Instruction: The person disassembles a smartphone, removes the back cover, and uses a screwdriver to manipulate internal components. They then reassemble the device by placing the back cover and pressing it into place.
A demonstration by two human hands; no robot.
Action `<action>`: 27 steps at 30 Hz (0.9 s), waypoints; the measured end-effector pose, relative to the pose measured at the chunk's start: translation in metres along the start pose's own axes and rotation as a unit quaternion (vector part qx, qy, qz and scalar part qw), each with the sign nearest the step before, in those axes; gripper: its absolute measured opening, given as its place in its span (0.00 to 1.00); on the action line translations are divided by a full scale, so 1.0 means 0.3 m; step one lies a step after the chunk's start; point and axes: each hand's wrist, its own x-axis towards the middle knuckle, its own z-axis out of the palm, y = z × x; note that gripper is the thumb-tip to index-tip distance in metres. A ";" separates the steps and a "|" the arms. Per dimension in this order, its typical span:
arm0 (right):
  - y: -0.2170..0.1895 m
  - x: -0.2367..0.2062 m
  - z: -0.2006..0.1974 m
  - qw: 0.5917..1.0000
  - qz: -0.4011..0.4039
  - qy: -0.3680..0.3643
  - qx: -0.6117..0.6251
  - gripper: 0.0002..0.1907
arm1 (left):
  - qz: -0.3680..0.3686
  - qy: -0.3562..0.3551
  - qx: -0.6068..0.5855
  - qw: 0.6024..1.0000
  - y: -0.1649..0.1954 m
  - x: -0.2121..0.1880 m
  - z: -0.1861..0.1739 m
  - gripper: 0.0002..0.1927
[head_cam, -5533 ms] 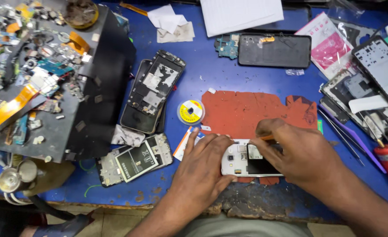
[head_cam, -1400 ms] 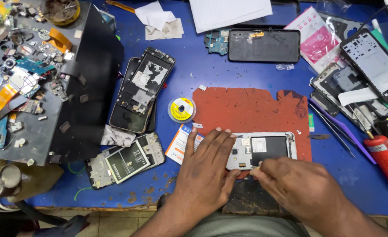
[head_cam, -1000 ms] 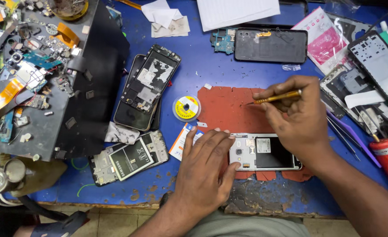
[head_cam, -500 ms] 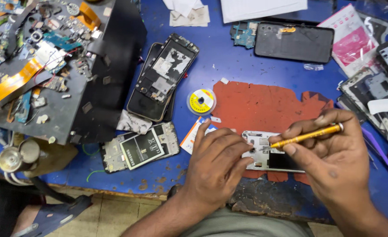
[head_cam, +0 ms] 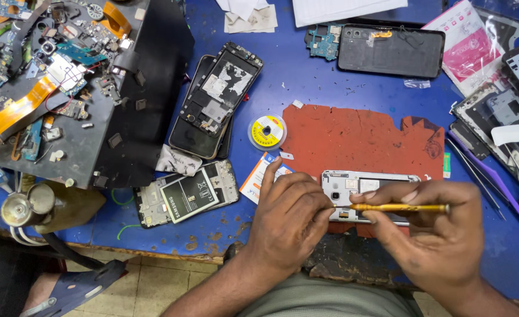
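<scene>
An opened white phone [head_cam: 365, 185] lies face down on a worn red mat [head_cam: 359, 138] near the front edge of the blue table. My left hand [head_cam: 289, 217] rests on the phone's left end and steadies it. My right hand [head_cam: 435, 235] grips a thin yellow screwdriver [head_cam: 397, 208], held level, its tip pointing left and touching the phone's lower left part beside my left fingers.
A small yellow solder-wick spool [head_cam: 267, 131] sits left of the mat. Opened phones [head_cam: 212, 100] and a phone with a battery [head_cam: 186, 194] lie further left. A black tray [head_cam: 124, 117] of loose parts fills the left. Tweezers [head_cam: 477, 176] and more phone parts lie at right.
My right hand came down from the mat's top edge to the phone, turning the screwdriver's tip toward my left hand. My left hand stayed on the phone. The view shifted slightly.
</scene>
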 end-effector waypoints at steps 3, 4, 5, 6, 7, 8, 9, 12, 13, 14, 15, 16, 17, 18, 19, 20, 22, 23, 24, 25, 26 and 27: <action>-0.003 0.006 0.000 0.996 0.003 0.010 -0.093 0.26 | 0.002 -0.007 0.003 1.000 -0.001 0.001 -0.001 0.08; -0.004 0.010 0.000 0.993 0.012 0.016 -0.118 0.26 | 0.000 -0.010 0.003 1.000 -0.001 0.003 -0.001 0.08; -0.005 0.016 0.000 0.996 0.014 0.000 -0.083 0.26 | -0.002 -0.014 0.008 1.000 0.000 0.004 -0.003 0.08; -0.005 0.027 -0.002 0.999 0.015 -0.016 -0.048 0.26 | -0.004 -0.017 0.014 1.000 0.000 0.006 -0.004 0.08; -0.004 0.039 -0.003 0.999 0.016 -0.033 -0.012 0.26 | -0.006 -0.020 0.020 1.000 0.000 0.009 -0.007 0.08; -0.002 0.054 -0.003 0.999 0.004 -0.044 0.009 0.25 | -0.006 -0.019 0.031 0.999 0.001 0.010 -0.009 0.12; -0.001 0.069 -0.004 0.998 -0.006 -0.056 0.030 0.25 | -0.006 -0.017 0.042 0.999 0.003 0.011 -0.011 0.16; 0.020 0.126 0.000 0.992 -0.077 -0.076 -0.069 0.25 | -0.007 -0.022 0.066 0.998 0.008 0.010 -0.017 0.20; 0.027 0.142 0.001 0.983 -0.107 -0.079 -0.129 0.25 | -0.006 -0.025 0.073 0.997 0.009 0.008 -0.019 0.20; 0.034 0.153 0.005 0.978 -0.106 -0.086 -0.155 0.26 | 0.006 -0.042 0.084 0.996 0.009 0.006 -0.019 0.18; 0.044 0.165 0.014 0.973 -0.105 -0.094 -0.182 0.26 | 0.018 -0.058 0.096 0.994 0.009 0.004 -0.020 0.17; 0.050 0.170 0.018 0.967 -0.103 -0.102 -0.208 0.26 | 0.029 -0.075 0.107 0.991 0.008 0.002 -0.019 0.15; 0.054 0.172 0.022 0.964 -0.116 -0.104 -0.214 0.26 | 0.035 -0.076 0.107 0.991 0.006 0.000 -0.019 0.15; 0.058 0.174 0.026 0.961 -0.130 -0.107 -0.220 0.26 | 0.039 -0.076 0.107 0.991 0.006 -0.002 -0.018 0.14; 0.060 0.173 0.031 0.957 -0.145 -0.109 -0.226 0.26 | 0.045 -0.076 0.108 0.990 0.004 -0.004 -0.017 0.13; 0.062 0.173 0.035 0.958 -0.144 -0.109 -0.223 0.26 | 0.043 -0.077 0.104 0.991 0.002 -0.005 -0.016 0.14; 0.062 0.172 0.040 0.960 -0.142 -0.109 -0.216 0.26 | 0.039 -0.082 0.095 0.991 -0.001 -0.007 -0.016 0.15; 0.060 0.173 0.040 0.960 -0.140 -0.107 -0.219 0.24 | 0.037 -0.086 0.093 0.991 -0.001 -0.008 -0.015 0.15; 0.058 0.174 0.039 0.959 -0.139 -0.105 -0.222 0.23 | 0.036 -0.090 0.092 0.991 -0.002 -0.009 -0.015 0.15; 0.055 0.177 0.039 0.959 -0.139 -0.104 -0.225 0.22 | 0.035 -0.094 0.091 0.991 -0.003 -0.009 -0.016 0.15; 0.050 0.180 0.034 0.950 -0.087 -0.115 -0.277 0.22 | 0.037 -0.093 0.093 0.991 -0.003 -0.009 -0.015 0.15; 0.043 0.184 0.026 0.936 -0.035 -0.127 -0.326 0.22 | 0.037 -0.092 0.094 0.991 -0.003 -0.009 -0.015 0.14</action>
